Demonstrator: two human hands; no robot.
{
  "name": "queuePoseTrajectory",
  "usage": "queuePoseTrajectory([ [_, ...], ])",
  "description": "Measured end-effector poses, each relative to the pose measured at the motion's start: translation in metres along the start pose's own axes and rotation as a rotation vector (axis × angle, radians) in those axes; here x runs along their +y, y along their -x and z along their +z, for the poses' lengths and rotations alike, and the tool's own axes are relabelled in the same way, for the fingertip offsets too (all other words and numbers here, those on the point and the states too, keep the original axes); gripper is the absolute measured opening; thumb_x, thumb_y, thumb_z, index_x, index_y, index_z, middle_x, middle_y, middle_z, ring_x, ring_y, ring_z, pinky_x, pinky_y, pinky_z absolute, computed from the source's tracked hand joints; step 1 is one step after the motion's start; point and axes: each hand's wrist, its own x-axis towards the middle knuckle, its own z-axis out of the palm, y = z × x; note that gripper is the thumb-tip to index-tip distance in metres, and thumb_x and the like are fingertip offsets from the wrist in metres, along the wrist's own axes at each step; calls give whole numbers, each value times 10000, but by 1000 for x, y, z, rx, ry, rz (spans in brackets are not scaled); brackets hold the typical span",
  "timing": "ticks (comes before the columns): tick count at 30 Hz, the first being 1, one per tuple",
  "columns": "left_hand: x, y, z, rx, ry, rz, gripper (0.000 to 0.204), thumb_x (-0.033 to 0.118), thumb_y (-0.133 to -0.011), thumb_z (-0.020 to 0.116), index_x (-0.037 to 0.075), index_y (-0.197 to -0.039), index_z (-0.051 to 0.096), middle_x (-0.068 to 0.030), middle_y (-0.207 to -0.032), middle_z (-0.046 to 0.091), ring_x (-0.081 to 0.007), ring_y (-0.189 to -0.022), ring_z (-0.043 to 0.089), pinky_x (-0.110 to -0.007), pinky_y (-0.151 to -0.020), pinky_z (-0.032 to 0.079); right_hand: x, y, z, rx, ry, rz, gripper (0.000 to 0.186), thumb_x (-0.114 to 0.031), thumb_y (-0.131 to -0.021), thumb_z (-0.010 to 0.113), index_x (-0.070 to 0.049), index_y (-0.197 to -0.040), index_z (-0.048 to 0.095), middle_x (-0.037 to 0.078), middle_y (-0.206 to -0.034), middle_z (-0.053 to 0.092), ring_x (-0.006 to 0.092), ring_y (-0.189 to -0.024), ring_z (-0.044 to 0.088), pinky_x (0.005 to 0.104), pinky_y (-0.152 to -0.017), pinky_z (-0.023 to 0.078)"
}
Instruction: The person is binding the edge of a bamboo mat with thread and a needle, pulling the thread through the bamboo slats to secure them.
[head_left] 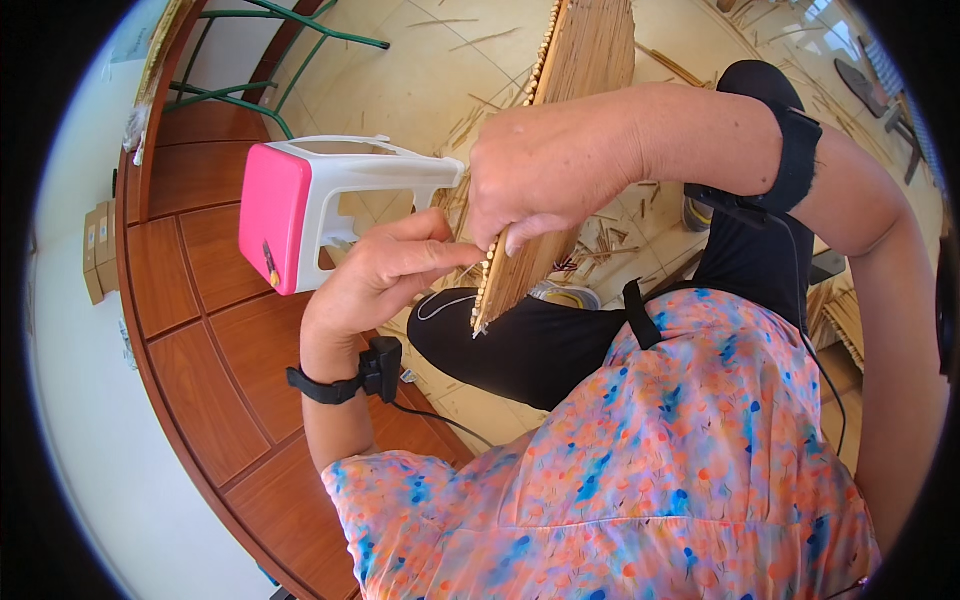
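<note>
The wooden slab [590,55] looks rough and matt, the plastic stool [285,205] smooth.

Apparently a home: pale floor tiles [425,62], red-brown wood panelling [165,272], a pink-topped plastic stool [278,205].

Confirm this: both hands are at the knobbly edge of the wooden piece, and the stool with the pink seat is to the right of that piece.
Wrong side: the head view shows the stool to the left of the wooden piece. Its seat is pink, and the left hand and right hand are both at the knobbly edge.
</note>
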Motion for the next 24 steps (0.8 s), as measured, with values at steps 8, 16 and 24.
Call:
queuePoseTrajectory([
  [8,26,-5,-8,-41,-98,-43,365,-78,-778,680,84,-1103,713,-88,-892,609,-262,-814,621,-336,-674,481,-1,-1,-1,8,31,-10,158,-219,-813,707,-72,-860,676,105,-727,671,324,-731,653,440,-632,492],
  [16,34,-8,-8,47,-452,9,316,-48,-694,679,100,-965,749,-74,-760,549,-265,-682,596,-352,-575,467,-1,-3,-1,20,-10,37,151,-209,-817,706,-66,-864,692,122,-728,672,331,-741,653,448,-655,491],
  [24,20,-7,-4,143,-365,61,297,-70,-669,695,78,-923,745,-67,-721,498,-237,-629,551,-341,-537,436,-3,-5,-9,-31,9,91,152,-205,-832,708,-92,-931,729,118,-764,693,309,-781,669,438,-714,503],
])
